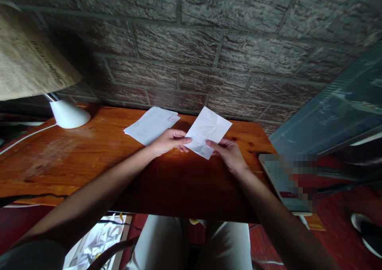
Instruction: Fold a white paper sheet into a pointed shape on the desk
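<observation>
A creased white sheet of paper [210, 128] is held up over the wooden desk, tilted, between my two hands. My left hand [174, 139] pinches its left edge, thumb on top and fingers underneath. At the lower right edge my right hand [228, 152] grips it the same way. Faint marks show on the sheet, too small to read. Behind my left hand lies a stack of printed papers [151, 124] with a round red stamp on the top one.
On the left of the desk [89, 158] stands a lamp with a white base [70, 114] and burlap shade [32, 59]. A book [277, 182] lies at the right edge. A brick wall [193, 71] rises behind. Crumpled paper fills a box [100, 238] below the desk.
</observation>
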Demonstrator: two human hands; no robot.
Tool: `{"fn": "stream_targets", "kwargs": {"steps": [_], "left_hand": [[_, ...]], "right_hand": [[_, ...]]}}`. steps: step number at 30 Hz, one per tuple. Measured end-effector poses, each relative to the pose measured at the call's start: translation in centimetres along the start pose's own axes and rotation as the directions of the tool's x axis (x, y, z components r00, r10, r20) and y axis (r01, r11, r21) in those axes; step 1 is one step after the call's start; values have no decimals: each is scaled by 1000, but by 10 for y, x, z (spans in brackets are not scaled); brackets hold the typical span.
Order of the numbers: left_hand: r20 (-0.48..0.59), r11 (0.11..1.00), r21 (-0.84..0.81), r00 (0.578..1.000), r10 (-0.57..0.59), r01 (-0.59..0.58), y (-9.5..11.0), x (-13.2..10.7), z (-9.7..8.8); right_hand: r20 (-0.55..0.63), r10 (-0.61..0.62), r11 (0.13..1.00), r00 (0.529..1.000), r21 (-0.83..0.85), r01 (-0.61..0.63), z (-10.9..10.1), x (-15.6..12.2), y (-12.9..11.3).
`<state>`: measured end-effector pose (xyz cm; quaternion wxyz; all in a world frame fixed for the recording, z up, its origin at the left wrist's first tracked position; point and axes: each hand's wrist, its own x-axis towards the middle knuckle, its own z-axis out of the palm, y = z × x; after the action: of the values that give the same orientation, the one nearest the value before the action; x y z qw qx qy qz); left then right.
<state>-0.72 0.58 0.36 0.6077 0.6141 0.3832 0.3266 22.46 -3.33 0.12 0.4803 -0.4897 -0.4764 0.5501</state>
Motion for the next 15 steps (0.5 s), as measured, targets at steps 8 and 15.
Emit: {"fn": "stream_targets", "kwargs": {"steps": [8, 15], "left_hand": [[-10, 998, -56, 1000, -16, 15, -1, 0, 1], [-101, 983, -87, 983, 152, -160, -4, 6, 3]], "right_hand": [[115, 59, 998, 992, 3, -60, 1, 0, 2], [234, 151, 986, 960, -101, -130, 8, -7, 1]]}}
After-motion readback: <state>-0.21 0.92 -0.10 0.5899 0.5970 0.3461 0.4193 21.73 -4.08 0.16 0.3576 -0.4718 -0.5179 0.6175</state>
